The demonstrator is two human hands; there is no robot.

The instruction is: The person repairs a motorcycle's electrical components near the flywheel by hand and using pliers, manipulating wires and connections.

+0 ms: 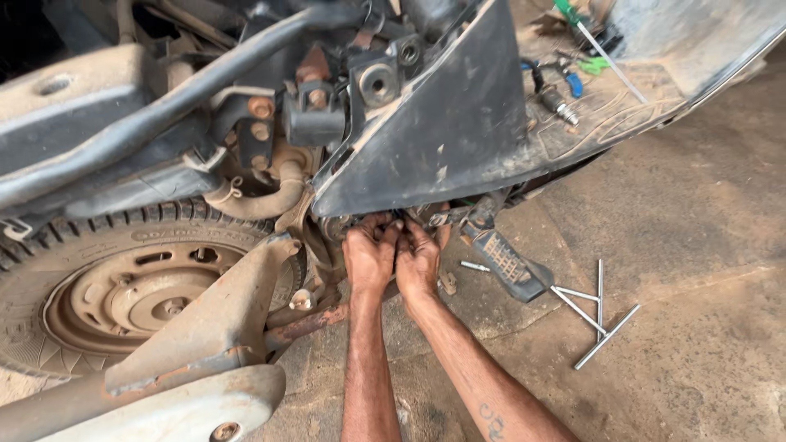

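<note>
Both my hands reach under the lower edge of a dusty black body panel [442, 139] of a scooter. My left hand [370, 255] and my right hand [419, 260] are pressed side by side, fingers curled up into the dark gap around small engine parts [446, 217]. What the fingers grip is hidden under the panel. A black footrest [508, 263] sticks out just right of my right hand.
The rear wheel [123, 286] with its rusty hub fills the lower left, with a grey guard [213, 327] in front. Several T-handle wrenches [594, 315] lie on the concrete floor [704, 245] at right. Small tools and a spark plug [558, 102] rest on the footboard.
</note>
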